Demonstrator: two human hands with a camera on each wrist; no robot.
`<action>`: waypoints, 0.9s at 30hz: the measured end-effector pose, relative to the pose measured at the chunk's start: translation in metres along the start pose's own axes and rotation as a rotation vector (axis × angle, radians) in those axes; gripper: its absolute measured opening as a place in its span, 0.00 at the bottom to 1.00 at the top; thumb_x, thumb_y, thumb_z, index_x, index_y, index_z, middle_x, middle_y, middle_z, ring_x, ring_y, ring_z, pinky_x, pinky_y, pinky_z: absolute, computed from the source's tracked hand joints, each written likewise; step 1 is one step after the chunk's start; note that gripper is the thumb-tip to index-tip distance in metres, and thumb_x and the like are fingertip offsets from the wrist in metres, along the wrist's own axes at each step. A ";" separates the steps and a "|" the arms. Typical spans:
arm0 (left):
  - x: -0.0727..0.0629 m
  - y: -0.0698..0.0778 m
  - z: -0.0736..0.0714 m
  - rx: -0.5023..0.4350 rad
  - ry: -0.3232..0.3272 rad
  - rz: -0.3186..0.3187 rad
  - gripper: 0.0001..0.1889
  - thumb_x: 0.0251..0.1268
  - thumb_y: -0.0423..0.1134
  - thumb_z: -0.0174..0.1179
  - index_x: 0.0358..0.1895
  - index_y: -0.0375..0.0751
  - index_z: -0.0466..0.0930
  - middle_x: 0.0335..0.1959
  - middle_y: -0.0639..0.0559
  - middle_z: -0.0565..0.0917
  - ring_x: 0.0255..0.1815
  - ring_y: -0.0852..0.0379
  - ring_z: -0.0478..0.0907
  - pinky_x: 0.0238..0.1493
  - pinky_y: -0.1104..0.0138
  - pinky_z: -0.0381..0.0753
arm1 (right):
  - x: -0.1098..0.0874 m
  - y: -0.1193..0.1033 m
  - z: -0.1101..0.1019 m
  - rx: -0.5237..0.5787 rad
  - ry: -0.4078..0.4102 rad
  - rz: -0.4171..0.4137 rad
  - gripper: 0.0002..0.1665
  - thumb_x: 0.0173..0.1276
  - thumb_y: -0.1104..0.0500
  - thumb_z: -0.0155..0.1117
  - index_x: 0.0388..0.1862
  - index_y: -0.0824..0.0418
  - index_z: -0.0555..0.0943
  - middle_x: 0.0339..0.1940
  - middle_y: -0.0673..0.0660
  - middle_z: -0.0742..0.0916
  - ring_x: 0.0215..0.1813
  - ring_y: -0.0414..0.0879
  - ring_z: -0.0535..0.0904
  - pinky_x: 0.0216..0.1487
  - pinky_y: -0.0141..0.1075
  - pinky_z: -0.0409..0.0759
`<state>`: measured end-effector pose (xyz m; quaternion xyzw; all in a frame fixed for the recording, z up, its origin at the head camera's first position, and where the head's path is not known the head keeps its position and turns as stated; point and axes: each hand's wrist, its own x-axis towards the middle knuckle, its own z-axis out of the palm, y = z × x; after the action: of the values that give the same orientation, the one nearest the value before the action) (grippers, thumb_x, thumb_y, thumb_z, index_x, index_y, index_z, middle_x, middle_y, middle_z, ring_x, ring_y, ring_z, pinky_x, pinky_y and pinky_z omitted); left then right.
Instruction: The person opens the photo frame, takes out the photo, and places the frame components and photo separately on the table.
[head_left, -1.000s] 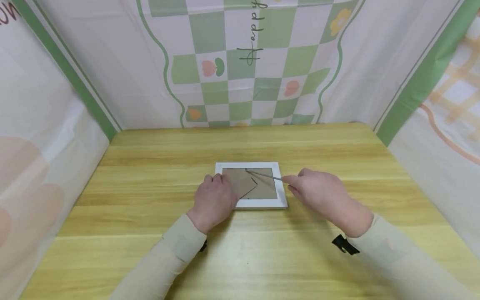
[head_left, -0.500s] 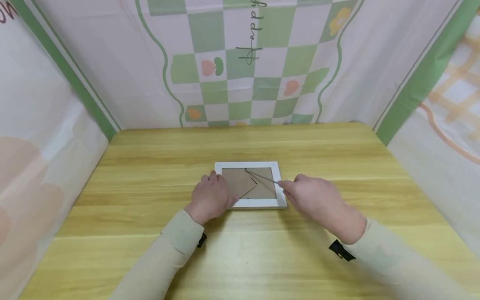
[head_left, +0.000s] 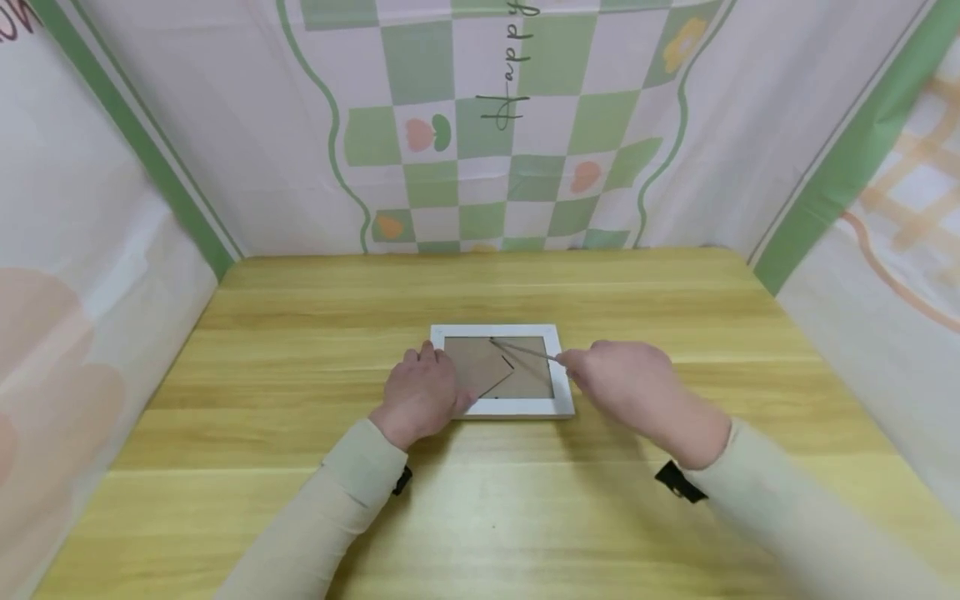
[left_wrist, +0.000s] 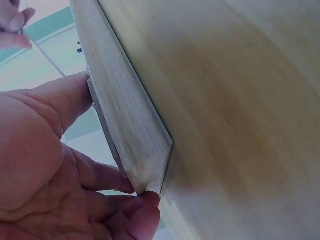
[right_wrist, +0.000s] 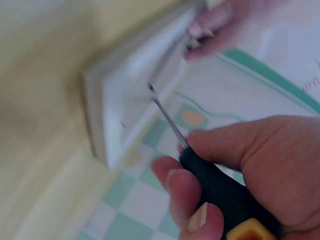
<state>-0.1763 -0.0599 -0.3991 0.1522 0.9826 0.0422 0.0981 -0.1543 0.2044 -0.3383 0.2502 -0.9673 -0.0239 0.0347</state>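
Note:
A white picture frame [head_left: 532, 407] lies back up on the table, its brown backing board [head_left: 472, 362] showing. My left hand [head_left: 420, 396] grips the frame's left end; in the left wrist view its thumb presses the near side and its fingertips curl at the corner. With my right hand [head_left: 630, 392] I hold a screwdriver [right_wrist: 215, 180], dark-handled with a yellow part, its thin shaft pointing left. Its tip meets a small dark tab [head_left: 492, 339] at the backing's far edge. In the right wrist view my thumb and fingers wrap the handle.
The wooden table [head_left: 300, 308] runs to a hanging cloth [head_left: 480, 183] with green checks at the back. More cloth hangs on both sides. A bent dark line, like a thin stand leg [head_left: 497, 383], crosses the backing near my left thumb.
My right hand dipped slightly left and down, then rose a little, the screwdriver tip staying at the far edge. My left hand shifted slightly left on the frame. The frame has stayed put.

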 end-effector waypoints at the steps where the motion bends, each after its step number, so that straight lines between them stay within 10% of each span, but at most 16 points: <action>1: 0.000 0.000 0.000 0.001 0.000 0.001 0.45 0.77 0.64 0.54 0.74 0.21 0.66 0.78 0.26 0.65 0.73 0.33 0.69 0.69 0.49 0.75 | 0.004 0.003 -0.006 0.016 -0.039 0.014 0.15 0.76 0.59 0.63 0.58 0.50 0.88 0.33 0.53 0.90 0.34 0.49 0.87 0.21 0.46 0.79; 8: 0.001 0.002 -0.003 0.006 -0.016 -0.013 0.46 0.77 0.64 0.53 0.75 0.22 0.64 0.79 0.28 0.63 0.74 0.34 0.68 0.69 0.50 0.75 | 0.037 0.029 -0.041 0.143 -0.262 -0.050 0.16 0.81 0.59 0.56 0.59 0.53 0.87 0.57 0.54 0.90 0.59 0.56 0.86 0.59 0.58 0.82; 17: 0.001 0.003 -0.003 0.004 0.002 -0.015 0.44 0.76 0.64 0.55 0.73 0.22 0.68 0.78 0.27 0.65 0.72 0.35 0.71 0.66 0.50 0.78 | 0.076 0.063 -0.057 0.475 -0.564 0.053 0.18 0.83 0.58 0.54 0.64 0.56 0.84 0.40 0.57 0.86 0.25 0.43 0.73 0.26 0.35 0.72; 21: 0.002 0.001 -0.002 0.010 0.020 -0.003 0.42 0.75 0.63 0.57 0.68 0.21 0.73 0.76 0.27 0.67 0.66 0.35 0.76 0.60 0.51 0.82 | 0.070 0.066 -0.049 0.467 -0.537 0.036 0.19 0.83 0.57 0.54 0.65 0.55 0.84 0.42 0.55 0.88 0.28 0.43 0.76 0.30 0.38 0.76; 27: 0.002 -0.002 -0.003 0.003 0.011 0.007 0.44 0.75 0.64 0.58 0.70 0.21 0.70 0.77 0.26 0.66 0.68 0.32 0.75 0.63 0.50 0.82 | 0.042 0.050 -0.028 0.243 -0.289 -0.070 0.18 0.81 0.58 0.56 0.63 0.52 0.86 0.58 0.53 0.90 0.59 0.55 0.86 0.61 0.55 0.82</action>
<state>-0.1792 -0.0611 -0.3966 0.1555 0.9827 0.0417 0.0921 -0.2129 0.2265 -0.3048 0.2800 -0.9487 0.0564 -0.1359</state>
